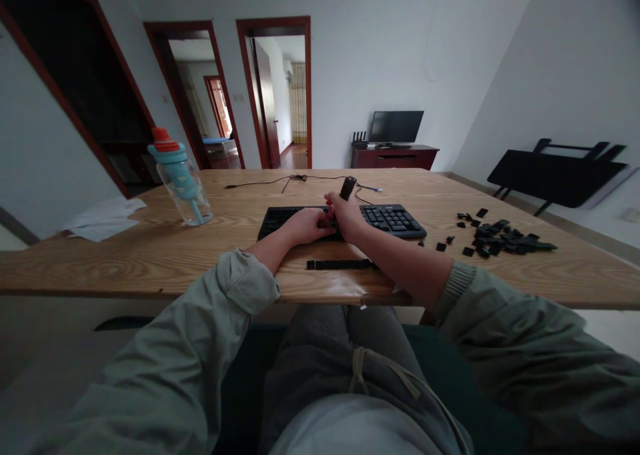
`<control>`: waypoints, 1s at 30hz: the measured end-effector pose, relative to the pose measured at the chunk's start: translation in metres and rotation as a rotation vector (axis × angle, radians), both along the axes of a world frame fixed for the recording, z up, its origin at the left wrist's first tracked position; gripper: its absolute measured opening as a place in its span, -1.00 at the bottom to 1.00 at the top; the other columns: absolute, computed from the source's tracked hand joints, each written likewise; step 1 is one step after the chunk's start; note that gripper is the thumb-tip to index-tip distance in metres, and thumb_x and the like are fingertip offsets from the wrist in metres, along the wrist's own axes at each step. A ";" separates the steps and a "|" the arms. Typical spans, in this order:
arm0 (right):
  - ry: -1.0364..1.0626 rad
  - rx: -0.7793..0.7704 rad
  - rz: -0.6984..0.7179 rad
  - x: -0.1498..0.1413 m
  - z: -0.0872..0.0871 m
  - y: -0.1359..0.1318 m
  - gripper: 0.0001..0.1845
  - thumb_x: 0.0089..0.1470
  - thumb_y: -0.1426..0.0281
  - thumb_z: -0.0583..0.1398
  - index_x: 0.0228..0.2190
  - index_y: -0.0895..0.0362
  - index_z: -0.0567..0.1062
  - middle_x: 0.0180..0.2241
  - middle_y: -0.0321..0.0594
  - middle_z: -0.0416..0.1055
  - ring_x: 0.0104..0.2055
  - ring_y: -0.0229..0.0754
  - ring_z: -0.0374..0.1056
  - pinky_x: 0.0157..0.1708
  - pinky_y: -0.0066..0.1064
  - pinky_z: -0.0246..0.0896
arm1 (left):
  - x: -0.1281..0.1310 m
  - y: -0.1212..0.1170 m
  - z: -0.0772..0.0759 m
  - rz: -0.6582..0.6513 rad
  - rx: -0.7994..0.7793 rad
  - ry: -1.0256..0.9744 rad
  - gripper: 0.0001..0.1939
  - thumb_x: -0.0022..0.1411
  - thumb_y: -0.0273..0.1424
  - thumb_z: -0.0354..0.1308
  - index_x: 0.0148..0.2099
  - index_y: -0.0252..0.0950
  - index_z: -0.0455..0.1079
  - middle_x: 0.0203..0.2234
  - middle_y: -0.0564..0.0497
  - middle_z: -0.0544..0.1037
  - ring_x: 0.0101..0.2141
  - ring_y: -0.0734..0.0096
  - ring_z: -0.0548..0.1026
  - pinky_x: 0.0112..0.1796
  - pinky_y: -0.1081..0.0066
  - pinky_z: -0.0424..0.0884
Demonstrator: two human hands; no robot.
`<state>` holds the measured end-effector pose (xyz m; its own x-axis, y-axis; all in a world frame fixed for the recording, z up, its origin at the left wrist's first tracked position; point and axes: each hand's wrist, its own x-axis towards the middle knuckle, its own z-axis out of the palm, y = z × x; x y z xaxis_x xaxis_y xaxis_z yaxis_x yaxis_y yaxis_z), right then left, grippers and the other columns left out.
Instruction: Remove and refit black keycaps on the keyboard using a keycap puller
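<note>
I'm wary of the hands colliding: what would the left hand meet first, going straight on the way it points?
Most likely the right hand, close beside the left hand's fingers at the keyboard; whether they already touch is unclear.

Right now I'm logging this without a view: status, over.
Left hand at keyboard, grip unclear. Right hand holding black object. Loose keycaps right, clear of hands.

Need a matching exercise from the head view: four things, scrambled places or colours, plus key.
1. Bottle
2. Keyboard
3. Small pieces
4. Monitor

A. On the dark red cabinet
B. Partly hidden by the left hand and right hand
C. Red lid, blue collar
D. Black, strewn at the table's right

1-C, 2-B, 3-D, 4-A
</note>
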<state>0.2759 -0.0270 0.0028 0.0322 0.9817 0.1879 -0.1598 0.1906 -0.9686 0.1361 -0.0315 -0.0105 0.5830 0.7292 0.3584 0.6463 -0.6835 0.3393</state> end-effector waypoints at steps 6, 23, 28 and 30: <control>0.119 0.006 0.067 0.009 -0.005 0.005 -0.78 -0.01 0.36 0.13 -0.63 0.05 0.26 -0.75 -0.46 0.03 -0.71 -0.32 -0.03 -0.69 -0.44 0.00 | -0.005 0.008 0.000 -0.072 -0.100 -0.047 -0.74 0.21 -0.27 0.24 -0.18 -0.33 0.63 -0.29 -0.07 0.68 -0.32 0.27 0.57 -0.20 0.35 0.42; -0.285 0.125 -0.001 -0.003 0.003 0.004 -0.75 -0.01 0.34 0.13 -0.66 0.05 0.27 -0.72 -0.38 0.16 -0.67 -0.29 0.07 -0.69 -0.42 -0.04 | -0.012 0.009 0.005 -0.047 -0.255 -0.095 -0.75 0.10 -0.33 0.31 -0.17 -0.30 0.64 -0.30 -0.04 0.68 -0.32 0.27 0.57 -0.19 0.33 0.42; -0.425 0.163 0.014 -0.007 0.002 0.009 -0.71 0.03 0.29 0.13 -0.65 0.06 0.27 -0.69 -0.35 0.19 -0.64 -0.28 0.11 -0.66 -0.39 -0.05 | -0.007 -0.001 0.011 0.004 -0.232 -0.051 -0.83 0.14 -0.37 0.31 -0.24 -0.36 0.62 -0.38 -0.04 0.66 -0.36 0.30 0.52 -0.25 0.34 0.38; -0.473 0.186 0.027 -0.009 0.003 0.010 -0.70 0.04 0.28 0.14 -0.66 0.06 0.27 -0.68 -0.33 0.21 -0.63 -0.27 0.13 -0.65 -0.39 -0.05 | -0.006 -0.004 0.012 0.011 -0.254 -0.064 -0.83 0.15 -0.39 0.30 -0.24 -0.39 0.61 -0.39 -0.04 0.65 -0.36 0.31 0.51 -0.25 0.34 0.37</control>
